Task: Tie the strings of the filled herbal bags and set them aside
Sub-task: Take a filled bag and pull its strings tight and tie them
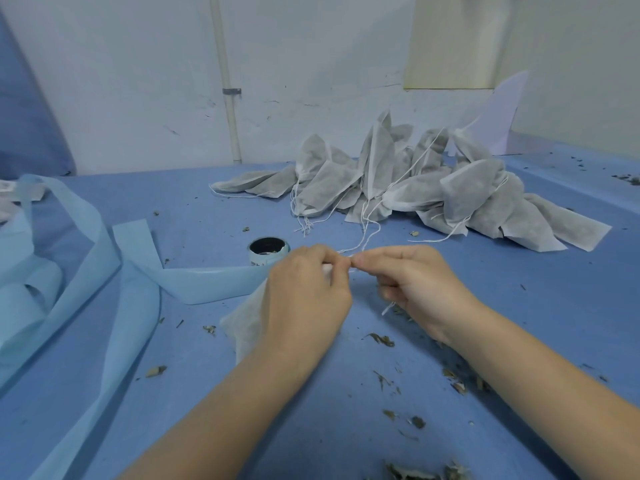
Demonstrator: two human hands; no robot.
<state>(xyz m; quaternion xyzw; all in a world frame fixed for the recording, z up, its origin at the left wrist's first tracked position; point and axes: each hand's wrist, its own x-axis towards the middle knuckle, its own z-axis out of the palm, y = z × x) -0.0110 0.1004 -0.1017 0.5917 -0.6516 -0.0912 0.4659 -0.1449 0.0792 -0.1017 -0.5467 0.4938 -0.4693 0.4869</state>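
Both hands meet over the middle of the blue cloth-covered table (194, 209); the left hand (304, 299) curls its fingers inward, thumb and forefinger pressed together on a thin white string (360, 244); the right hand (415, 289) mirrors it, its thumb and forefinger pinching the same string just beside the left fingertips, the other fingers folded under the palm; a short string end hangs below the right palm. Under the left hand lies a white non-woven herbal bag (246, 323), resting on the table, mostly hidden by the hand and wrist; whether its neck is knotted cannot be told. Farther back, near the wall, a heap of grey-white filled herbal bags (415, 188) lies piled together, loose strings trailing forward from it towards the hands. Just left of the hands stands a small round light-blue tin with a dark open top (268, 251); long light-blue fabric strips (104, 258) curl across the left of the table, one touching the tin's base. Dried herb scraps (381, 339) are scattered on the cloth near the right forearm.
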